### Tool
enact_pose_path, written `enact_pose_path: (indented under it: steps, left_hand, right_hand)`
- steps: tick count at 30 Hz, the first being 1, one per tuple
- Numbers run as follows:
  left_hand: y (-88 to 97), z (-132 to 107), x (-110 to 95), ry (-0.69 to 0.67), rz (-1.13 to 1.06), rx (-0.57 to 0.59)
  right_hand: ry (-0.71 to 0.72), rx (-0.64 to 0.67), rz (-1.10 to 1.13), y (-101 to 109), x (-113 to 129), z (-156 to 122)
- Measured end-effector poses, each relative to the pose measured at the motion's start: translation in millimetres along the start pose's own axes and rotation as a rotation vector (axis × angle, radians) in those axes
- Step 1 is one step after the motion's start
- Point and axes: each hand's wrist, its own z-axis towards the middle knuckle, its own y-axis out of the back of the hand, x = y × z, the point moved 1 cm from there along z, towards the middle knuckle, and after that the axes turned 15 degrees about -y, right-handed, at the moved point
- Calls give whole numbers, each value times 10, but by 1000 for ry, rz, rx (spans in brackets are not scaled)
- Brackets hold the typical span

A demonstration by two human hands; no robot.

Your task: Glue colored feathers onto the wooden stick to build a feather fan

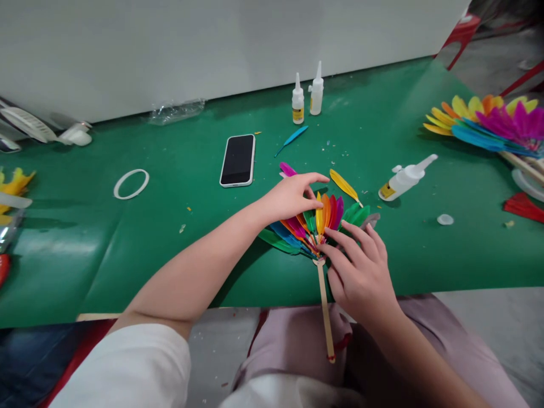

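Observation:
A feather fan point(297, 229) of many colours lies on the table near its front edge, its wooden handle point(323, 306) sticking out over my lap. My left hand point(291, 197) reaches across the top of the fan. Its thumb and a bent finger close at a yellow feather point(319, 214), while the index finger stretches out above. Resting on the fan's right side and base is my right hand point(361, 266), fingers spread and touching the feather quills. Part of the fan is hidden under both hands. A loose yellow feather point(344, 185) lies just beyond them.
Glue bottles stand at the back point(298, 107), and another glue bottle point(403, 181) stands tilted at right. A phone point(238, 160), a blue feather point(292, 140) and a white ring point(115, 187) lie on the green table point(170, 255). Another feather fan point(488, 124) is at far right.

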Motion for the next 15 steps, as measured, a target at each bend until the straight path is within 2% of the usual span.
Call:
enact_pose_path:
  steps: [15]
  left_hand:
    - [-21,10,47,-9,-59,-4]
  right_hand:
    - [-5,9,-19,0,-5,0]
